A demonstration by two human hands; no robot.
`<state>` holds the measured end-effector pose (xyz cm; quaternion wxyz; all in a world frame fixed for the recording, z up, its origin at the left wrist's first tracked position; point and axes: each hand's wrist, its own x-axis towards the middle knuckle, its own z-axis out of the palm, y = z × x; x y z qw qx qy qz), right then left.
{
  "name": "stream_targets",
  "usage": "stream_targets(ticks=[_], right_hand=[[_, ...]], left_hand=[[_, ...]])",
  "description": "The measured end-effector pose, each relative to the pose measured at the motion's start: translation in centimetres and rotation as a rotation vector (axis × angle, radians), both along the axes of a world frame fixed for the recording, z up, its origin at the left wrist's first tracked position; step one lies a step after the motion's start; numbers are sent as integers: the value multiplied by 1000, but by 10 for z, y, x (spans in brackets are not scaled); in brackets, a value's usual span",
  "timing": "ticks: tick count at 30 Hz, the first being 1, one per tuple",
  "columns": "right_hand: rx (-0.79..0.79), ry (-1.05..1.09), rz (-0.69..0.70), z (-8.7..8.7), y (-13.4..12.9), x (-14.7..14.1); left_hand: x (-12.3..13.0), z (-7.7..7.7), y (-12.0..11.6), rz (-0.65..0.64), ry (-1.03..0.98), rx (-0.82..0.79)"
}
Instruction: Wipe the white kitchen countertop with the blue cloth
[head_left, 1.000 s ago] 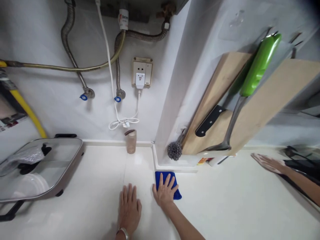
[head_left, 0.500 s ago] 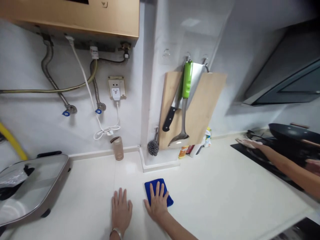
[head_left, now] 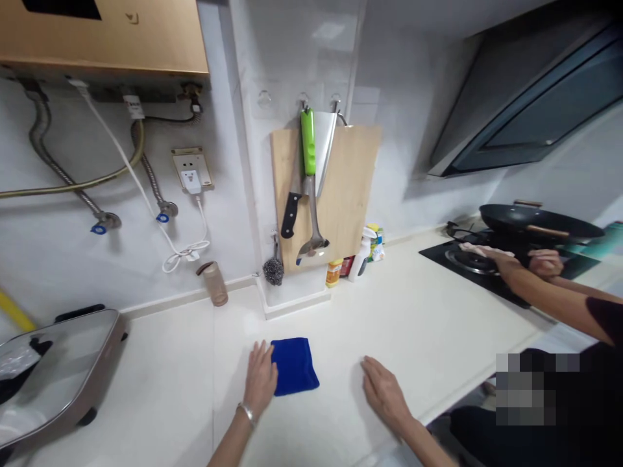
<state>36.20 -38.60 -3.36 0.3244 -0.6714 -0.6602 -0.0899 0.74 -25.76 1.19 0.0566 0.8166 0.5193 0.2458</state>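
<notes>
A folded blue cloth (head_left: 294,366) lies flat on the white countertop (head_left: 160,383). My left hand (head_left: 261,376), with a silver band at the wrist, is at the cloth's left edge. Its fingers are stretched out and seem to overlap the edge slightly; whether they press on it I cannot tell. To the right of the cloth, apart from it, my right hand (head_left: 385,392) rests at the counter with its fingers extended close together. Nothing shows in that hand.
A lidded electric pan (head_left: 92,370) stands at left, a brown tumbler (head_left: 215,285) by the wall. A cutting board (head_left: 353,188), ladle (head_left: 314,220) and knives hang ahead. At right, a co-worker's hand (head_left: 494,251) holds a pale cloth on the stove (head_left: 516,288), near a wok (head_left: 540,220).
My right hand has left the blue cloth and moved right. My left hand has come over to the cloth's left edge. The view has turned right, showing more of the co-worker.
</notes>
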Motion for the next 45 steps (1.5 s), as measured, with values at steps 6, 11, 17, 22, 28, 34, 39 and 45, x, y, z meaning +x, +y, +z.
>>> stream_targets(ticks=[6, 11, 17, 22, 28, 34, 39, 45], right_hand=[[12, -42, -15, -11, -11, 25], [-35, -46, -57, -4, -7, 21], [-60, -9, -59, 2, -10, 20], [14, -1, -41, -5, -11, 19], [41, 3, -45, -8, -11, 20], [-11, -16, -50, -8, -10, 22], [-62, -17, -62, -7, -9, 22], [-111, -2, -68, -8, -9, 24]], left_hand=[[77, -1, -11, -188, 59, 30], [85, -8, -11, -126, 137, 80], [87, 0, -11, -103, 204, 47], [77, -8, -40, -120, 219, 147], [57, -22, -70, -124, 225, 187], [73, -17, -33, -90, 213, 160], [94, -14, 22, -40, 182, 127], [110, -7, 69, 10, 173, 62]])
